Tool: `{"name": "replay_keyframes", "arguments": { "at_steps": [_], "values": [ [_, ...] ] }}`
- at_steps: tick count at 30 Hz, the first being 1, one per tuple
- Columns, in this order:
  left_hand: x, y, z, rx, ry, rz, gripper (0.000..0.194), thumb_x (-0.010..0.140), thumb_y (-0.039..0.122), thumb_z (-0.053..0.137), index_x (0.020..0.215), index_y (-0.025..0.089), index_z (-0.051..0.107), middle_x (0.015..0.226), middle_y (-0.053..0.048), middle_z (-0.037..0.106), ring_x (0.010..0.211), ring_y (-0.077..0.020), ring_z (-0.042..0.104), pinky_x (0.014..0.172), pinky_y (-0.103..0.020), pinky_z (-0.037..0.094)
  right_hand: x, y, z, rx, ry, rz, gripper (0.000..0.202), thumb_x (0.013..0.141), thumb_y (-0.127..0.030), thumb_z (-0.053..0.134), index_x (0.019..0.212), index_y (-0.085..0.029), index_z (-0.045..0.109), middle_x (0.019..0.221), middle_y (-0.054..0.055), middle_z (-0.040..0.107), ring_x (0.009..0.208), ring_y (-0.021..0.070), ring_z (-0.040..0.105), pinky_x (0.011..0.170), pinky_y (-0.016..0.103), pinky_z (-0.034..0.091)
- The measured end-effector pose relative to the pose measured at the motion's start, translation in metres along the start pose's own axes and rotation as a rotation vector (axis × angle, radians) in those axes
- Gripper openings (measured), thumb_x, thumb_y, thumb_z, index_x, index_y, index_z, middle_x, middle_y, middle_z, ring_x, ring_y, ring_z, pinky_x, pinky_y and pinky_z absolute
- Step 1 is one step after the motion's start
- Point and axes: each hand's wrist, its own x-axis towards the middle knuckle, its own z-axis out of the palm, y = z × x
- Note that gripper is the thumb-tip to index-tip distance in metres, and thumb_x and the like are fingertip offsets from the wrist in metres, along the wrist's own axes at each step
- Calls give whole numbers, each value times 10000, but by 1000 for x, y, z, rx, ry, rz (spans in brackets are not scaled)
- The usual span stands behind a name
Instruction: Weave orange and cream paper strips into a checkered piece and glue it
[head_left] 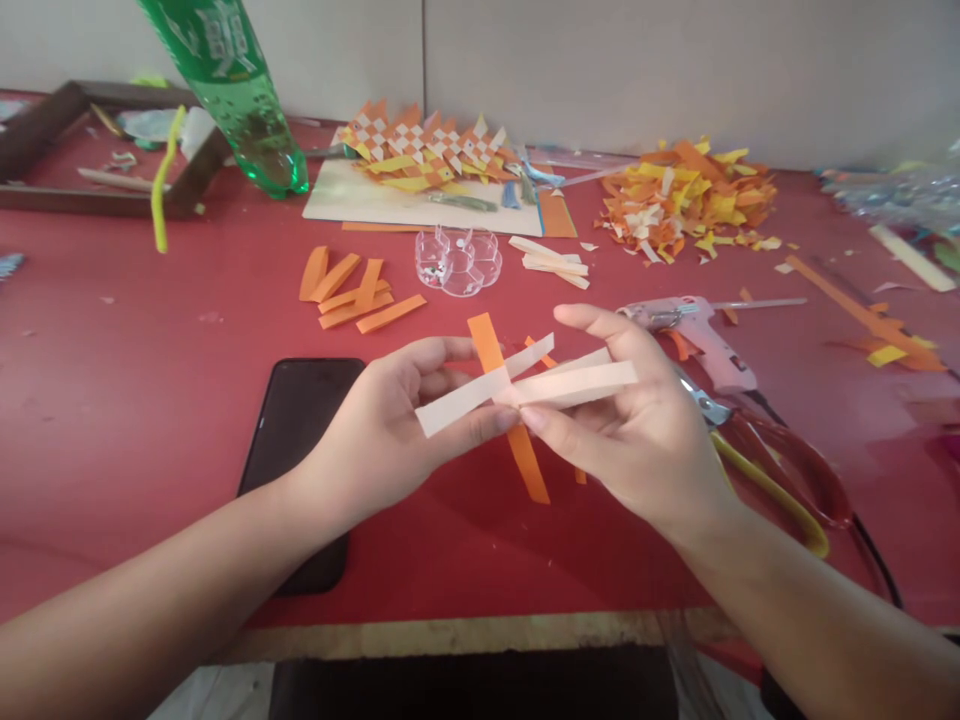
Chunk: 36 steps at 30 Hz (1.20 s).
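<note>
Between my two hands, above the table's front part, are white paper strips (pixel 577 384) and orange paper strips (pixel 531 468) crossed over each other. My left hand (pixel 420 395) pinches the crossing from the left, its thumb in front and the fingers partly hidden behind. From the right, my right hand (pixel 626 415) grips the same crossing between thumb and fingers, with its index finger raised away. The white strip ends spread left and right; an orange end points up and another down. Behind the hands, a few more orange ends are partly hidden.
A black phone (pixel 300 430) lies beside my left forearm. Scissors (pixel 772 470) and a pink glue gun (pixel 697 335) lie to the right. Farther back are loose orange strips (pixel 341 290), a clear divided box (pixel 459 262), a paper scrap pile (pixel 690 200) and a green bottle (pixel 232 100).
</note>
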Motion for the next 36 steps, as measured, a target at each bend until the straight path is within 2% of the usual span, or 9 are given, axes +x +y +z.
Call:
{"name": "replay_keyframes", "arguments": {
  "at_steps": [5,13,16,19,22,25,28,33,36],
  "values": [
    [-1,0,1,-20,-33,45,466,712,297,808,1094,143,592,926,-58,755,803,-189,720,682,-242,543,2,1,-2,6,-34,18,580,732,-173,722,1223,-319,452,824,-17,732,799,236,747,723,380,657],
    [2,-2,3,17,-75,58,478,765,363,743,1131,158,513,862,-38,719,742,-169,693,634,-240,524,1,4,-2,-113,-30,18,620,708,-173,720,1244,-297,434,828,13,708,644,225,717,595,385,628],
    [2,-6,2,118,-56,64,447,789,384,706,1121,168,498,816,-25,703,727,-171,685,618,-244,516,3,4,-8,-256,27,-137,525,755,-199,664,1232,-270,453,842,23,660,693,204,678,635,373,591],
    [1,-12,1,298,-18,139,386,833,370,653,1123,179,485,784,-6,680,688,-156,666,613,-249,515,7,7,-17,-543,139,-351,379,769,-165,564,1134,-235,490,832,23,600,674,175,586,655,364,526],
    [-2,-16,3,480,25,272,353,885,339,592,1178,189,466,787,9,669,644,-125,640,615,-237,518,14,13,-24,-886,162,-343,310,754,-148,547,1054,-205,492,857,50,614,655,168,561,637,347,489],
    [-4,-17,4,655,77,425,434,896,295,581,1286,201,415,830,-3,689,704,-141,653,661,-251,532,18,19,-28,-998,81,-289,254,789,-131,521,1033,-197,489,810,46,616,652,169,589,586,305,470],
    [-3,-19,5,899,141,538,478,894,282,567,1322,157,396,821,-38,684,768,-210,655,689,-324,536,21,19,-29,-937,121,-263,162,806,-119,531,941,-208,515,751,22,621,626,155,601,584,291,469],
    [-2,-21,2,1237,282,646,621,876,320,577,1380,27,363,1070,-201,631,960,-335,614,810,-469,522,21,12,-27,-518,191,-239,34,837,-192,612,820,-215,594,795,8,673,721,144,662,659,271,536],
    [-4,-18,2,1316,313,739,382,890,282,569,1228,106,549,1107,-191,611,958,-326,588,800,-465,514,20,8,-24,-340,122,-187,47,819,-257,684,834,-214,674,825,9,717,749,150,687,686,272,572]
  ]
}}
